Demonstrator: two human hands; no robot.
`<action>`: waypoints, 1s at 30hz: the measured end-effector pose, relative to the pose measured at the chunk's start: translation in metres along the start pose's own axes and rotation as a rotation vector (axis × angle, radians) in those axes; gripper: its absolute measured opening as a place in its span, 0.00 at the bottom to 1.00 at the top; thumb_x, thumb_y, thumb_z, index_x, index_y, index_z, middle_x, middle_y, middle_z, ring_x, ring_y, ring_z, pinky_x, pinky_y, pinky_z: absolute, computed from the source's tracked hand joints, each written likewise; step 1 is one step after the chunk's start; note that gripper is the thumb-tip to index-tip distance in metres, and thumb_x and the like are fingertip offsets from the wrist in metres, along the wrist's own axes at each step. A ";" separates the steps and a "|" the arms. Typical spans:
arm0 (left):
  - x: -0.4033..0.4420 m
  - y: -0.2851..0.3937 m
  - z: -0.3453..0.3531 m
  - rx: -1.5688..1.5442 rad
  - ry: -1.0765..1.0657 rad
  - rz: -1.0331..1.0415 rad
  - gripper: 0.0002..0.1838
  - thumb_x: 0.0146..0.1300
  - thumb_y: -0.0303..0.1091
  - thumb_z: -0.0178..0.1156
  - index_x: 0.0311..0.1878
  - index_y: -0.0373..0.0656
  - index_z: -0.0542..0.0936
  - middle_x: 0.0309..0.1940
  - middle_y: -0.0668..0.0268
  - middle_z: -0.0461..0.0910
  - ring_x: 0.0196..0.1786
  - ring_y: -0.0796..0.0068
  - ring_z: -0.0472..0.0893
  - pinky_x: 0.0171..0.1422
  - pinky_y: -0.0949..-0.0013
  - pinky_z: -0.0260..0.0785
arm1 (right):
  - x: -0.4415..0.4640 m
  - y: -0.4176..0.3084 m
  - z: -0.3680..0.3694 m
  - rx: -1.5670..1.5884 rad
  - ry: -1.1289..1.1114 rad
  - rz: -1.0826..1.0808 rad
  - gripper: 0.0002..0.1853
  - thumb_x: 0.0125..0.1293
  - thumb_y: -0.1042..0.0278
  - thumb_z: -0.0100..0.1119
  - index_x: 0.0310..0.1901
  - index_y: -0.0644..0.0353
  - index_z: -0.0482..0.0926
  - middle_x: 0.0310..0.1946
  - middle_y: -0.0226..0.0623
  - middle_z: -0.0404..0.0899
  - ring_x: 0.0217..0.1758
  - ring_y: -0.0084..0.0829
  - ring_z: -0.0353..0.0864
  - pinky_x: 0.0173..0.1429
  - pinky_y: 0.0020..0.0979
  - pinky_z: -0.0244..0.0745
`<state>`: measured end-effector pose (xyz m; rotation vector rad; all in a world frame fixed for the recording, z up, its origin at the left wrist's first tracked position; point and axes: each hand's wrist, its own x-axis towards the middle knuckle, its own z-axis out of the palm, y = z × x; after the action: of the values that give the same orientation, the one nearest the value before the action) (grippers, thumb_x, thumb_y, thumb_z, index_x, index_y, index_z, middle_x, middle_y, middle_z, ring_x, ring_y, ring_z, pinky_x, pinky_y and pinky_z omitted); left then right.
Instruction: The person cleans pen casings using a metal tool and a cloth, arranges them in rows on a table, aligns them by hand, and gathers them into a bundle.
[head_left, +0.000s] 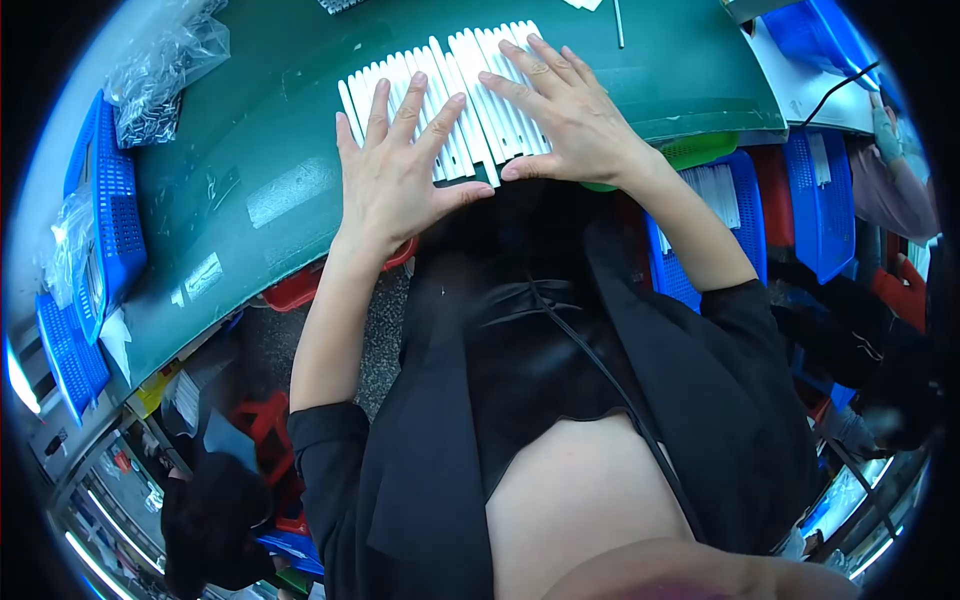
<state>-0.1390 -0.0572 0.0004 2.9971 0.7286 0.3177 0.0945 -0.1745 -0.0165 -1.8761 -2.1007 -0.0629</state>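
Observation:
A row of slim white pen-like sticks (437,88) lies side by side on the green tabletop (265,110), near its front edge. My left hand (395,165) rests over the left part of the row, fingers spread and thumb stretched toward the middle. Over the right part lies my right hand (570,115), its fingers likewise spread flat across the sticks. Both thumbs reach the near ends of the row, where one stick juts out toward me between them. What the sticks are exactly cannot be made out.
A clear plastic bag of small metal parts (150,115) sits at the table's left, beside a blue basket (115,215). Right of me, a blue basket (755,210) holds more white sticks, near a green tray (700,150). A thin rod (619,25) lies at the back. Other people are nearby.

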 end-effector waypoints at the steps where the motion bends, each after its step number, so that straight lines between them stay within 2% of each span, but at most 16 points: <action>1: 0.002 0.003 0.000 0.011 -0.007 0.013 0.52 0.49 0.77 0.68 0.78 0.70 0.71 0.82 0.60 0.62 0.85 0.47 0.56 0.78 0.20 0.45 | 0.001 0.001 0.000 0.013 0.008 -0.018 0.57 0.50 0.23 0.69 0.80 0.40 0.64 0.83 0.46 0.55 0.86 0.57 0.50 0.84 0.61 0.46; 5: 0.009 0.001 0.006 0.040 0.019 0.054 0.49 0.54 0.77 0.65 0.78 0.69 0.71 0.80 0.59 0.65 0.84 0.51 0.59 0.80 0.24 0.46 | 0.002 0.007 0.000 0.018 0.034 -0.059 0.57 0.50 0.24 0.71 0.79 0.44 0.65 0.82 0.46 0.57 0.85 0.56 0.51 0.85 0.57 0.49; 11: 0.012 0.000 0.011 0.034 0.057 0.078 0.43 0.60 0.74 0.63 0.77 0.68 0.73 0.80 0.58 0.67 0.83 0.51 0.62 0.82 0.30 0.47 | 0.001 0.011 0.006 0.054 0.117 -0.098 0.52 0.53 0.30 0.73 0.76 0.49 0.70 0.78 0.46 0.65 0.82 0.54 0.59 0.84 0.52 0.55; 14: 0.013 -0.004 0.020 0.017 0.088 0.097 0.42 0.62 0.74 0.61 0.77 0.67 0.73 0.79 0.58 0.67 0.83 0.51 0.62 0.82 0.31 0.47 | 0.001 0.019 0.017 -0.005 0.143 -0.097 0.50 0.55 0.30 0.72 0.75 0.49 0.71 0.76 0.46 0.68 0.81 0.53 0.61 0.84 0.52 0.56; 15: 0.013 -0.005 0.021 0.021 0.095 0.104 0.41 0.63 0.74 0.60 0.77 0.67 0.73 0.79 0.58 0.67 0.83 0.51 0.62 0.82 0.32 0.47 | 0.004 0.017 0.015 -0.020 0.146 -0.094 0.50 0.56 0.28 0.71 0.76 0.47 0.71 0.77 0.46 0.65 0.82 0.53 0.60 0.83 0.52 0.56; 18: 0.007 -0.011 0.020 0.031 0.152 0.097 0.42 0.65 0.75 0.57 0.77 0.67 0.72 0.80 0.57 0.65 0.84 0.50 0.59 0.83 0.32 0.46 | 0.003 0.006 -0.001 0.116 0.326 -0.112 0.31 0.67 0.48 0.69 0.64 0.61 0.79 0.64 0.57 0.76 0.71 0.58 0.72 0.74 0.52 0.67; 19: 0.004 -0.013 0.018 0.044 0.171 0.078 0.42 0.65 0.76 0.57 0.78 0.67 0.72 0.81 0.56 0.64 0.84 0.50 0.58 0.83 0.32 0.46 | 0.000 0.011 0.002 0.108 0.244 -0.036 0.40 0.66 0.38 0.67 0.70 0.62 0.74 0.72 0.62 0.68 0.77 0.60 0.66 0.79 0.50 0.62; 23: -0.021 -0.030 0.024 0.070 0.151 0.017 0.45 0.63 0.78 0.56 0.79 0.66 0.69 0.83 0.52 0.59 0.85 0.46 0.54 0.83 0.33 0.44 | -0.011 0.002 -0.002 -0.012 0.265 0.065 0.45 0.65 0.32 0.65 0.71 0.63 0.72 0.72 0.63 0.68 0.75 0.62 0.66 0.80 0.52 0.60; 26: -0.025 -0.033 0.027 -0.009 0.142 0.013 0.45 0.65 0.76 0.56 0.80 0.65 0.68 0.83 0.52 0.58 0.85 0.47 0.54 0.85 0.38 0.45 | -0.015 -0.002 0.001 0.085 0.229 0.077 0.46 0.63 0.33 0.68 0.71 0.62 0.72 0.73 0.63 0.67 0.76 0.62 0.65 0.80 0.53 0.59; 30: -0.025 -0.028 0.025 -0.053 0.131 0.016 0.43 0.67 0.73 0.57 0.81 0.65 0.66 0.83 0.53 0.58 0.85 0.48 0.54 0.85 0.41 0.46 | -0.015 -0.007 -0.010 0.027 0.171 0.027 0.48 0.59 0.34 0.71 0.73 0.61 0.70 0.74 0.63 0.65 0.78 0.60 0.63 0.81 0.53 0.58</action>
<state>-0.1678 -0.0432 -0.0312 2.9558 0.6947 0.5300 0.0909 -0.1926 -0.0098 -1.8143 -1.9525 -0.1822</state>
